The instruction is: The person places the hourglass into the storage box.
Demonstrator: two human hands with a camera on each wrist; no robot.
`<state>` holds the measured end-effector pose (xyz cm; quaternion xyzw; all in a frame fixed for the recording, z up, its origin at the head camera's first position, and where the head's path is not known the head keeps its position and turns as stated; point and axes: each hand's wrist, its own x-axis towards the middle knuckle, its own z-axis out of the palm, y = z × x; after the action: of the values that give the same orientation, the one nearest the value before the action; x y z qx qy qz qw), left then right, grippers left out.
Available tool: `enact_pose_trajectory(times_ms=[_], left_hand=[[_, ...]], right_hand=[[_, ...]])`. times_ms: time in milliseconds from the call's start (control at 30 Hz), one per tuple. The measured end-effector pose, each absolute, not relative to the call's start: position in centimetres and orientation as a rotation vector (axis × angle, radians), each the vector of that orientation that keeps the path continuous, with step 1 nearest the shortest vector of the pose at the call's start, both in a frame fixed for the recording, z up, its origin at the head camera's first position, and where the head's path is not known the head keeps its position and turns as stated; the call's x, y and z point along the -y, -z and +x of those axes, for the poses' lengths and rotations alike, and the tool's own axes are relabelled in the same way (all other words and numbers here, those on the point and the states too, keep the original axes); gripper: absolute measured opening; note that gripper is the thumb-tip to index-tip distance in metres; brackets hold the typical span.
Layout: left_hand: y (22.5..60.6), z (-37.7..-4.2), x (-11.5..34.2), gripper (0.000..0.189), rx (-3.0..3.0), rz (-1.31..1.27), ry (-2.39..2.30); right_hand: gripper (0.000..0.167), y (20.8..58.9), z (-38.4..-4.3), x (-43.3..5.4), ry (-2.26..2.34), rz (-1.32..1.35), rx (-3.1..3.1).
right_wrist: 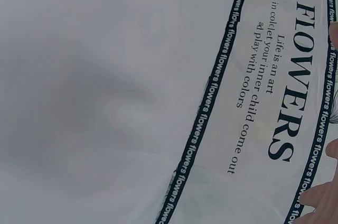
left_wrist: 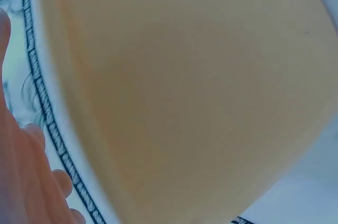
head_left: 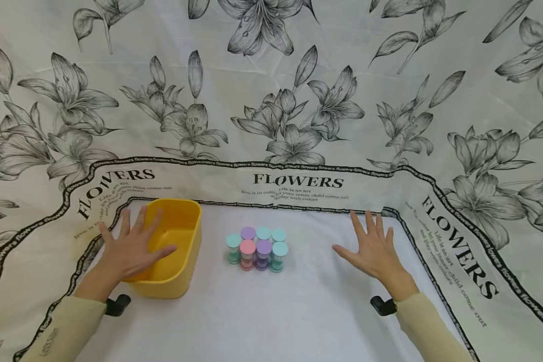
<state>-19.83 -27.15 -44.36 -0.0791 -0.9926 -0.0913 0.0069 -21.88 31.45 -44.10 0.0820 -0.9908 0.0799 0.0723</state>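
My left hand [head_left: 131,251], fingers spread, hovers over the left part of a yellow plastic tub [head_left: 181,281] and holds nothing; whether it touches the rim I cannot tell. In the left wrist view the tub's wall [left_wrist: 211,97] fills most of the picture, with the fingers at the left edge. Off to the right, my right hand [head_left: 374,250] is spread over the white cloth with nothing in it. Between the hands stands a cluster of several small clear jars with round lids: a pink-lidded jar [head_left: 247,251], purple-lidded ones [head_left: 263,251] and teal-lidded ones [head_left: 279,254].
A white cloth [head_left: 235,322] covers the table. Around it runs a printed border [head_left: 298,186] reading "FLOWERS", edged with black bands. Behind hangs or lies flower-patterned fabric [head_left: 163,90]. A black wrist mount [head_left: 383,305] sits by the right sleeve, another [head_left: 117,305] by the left.
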Motion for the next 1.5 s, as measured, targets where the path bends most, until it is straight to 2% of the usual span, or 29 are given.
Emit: enact_pose_trajectory(times_ms=[300,500,667,1067,1300,1500], left_hand=[[43.9,-18.9,29.4,0.095,3.025,-0.116,0.633],[45.2,-17.8,30.8,0.079,2.920,0.001,1.097],[46.7,-17.4,31.0,0.073,2.895,0.122,1.330],[48.1,-16.2,30.4,0.071,2.856,0.288,1.172],[48.3,-16.0,30.0,0.059,2.827,0.311,1.118],[48.6,-16.0,29.9,0.054,2.811,0.306,1.128]], right_hand=[[0.108,43.8,-21.7,-31.5,-0.366,0.218,2.953],[0.108,44.7,-21.7,-30.7,-0.504,0.189,2.961],[0.104,46.3,-22.2,-29.7,-0.565,0.183,2.938],[0.092,49.6,-23.5,-25.5,-1.124,0.205,2.855],[0.087,50.7,-24.6,-23.7,-1.305,0.237,2.821],[0.081,51.0,-25.7,-22.4,-1.405,0.274,2.846]])
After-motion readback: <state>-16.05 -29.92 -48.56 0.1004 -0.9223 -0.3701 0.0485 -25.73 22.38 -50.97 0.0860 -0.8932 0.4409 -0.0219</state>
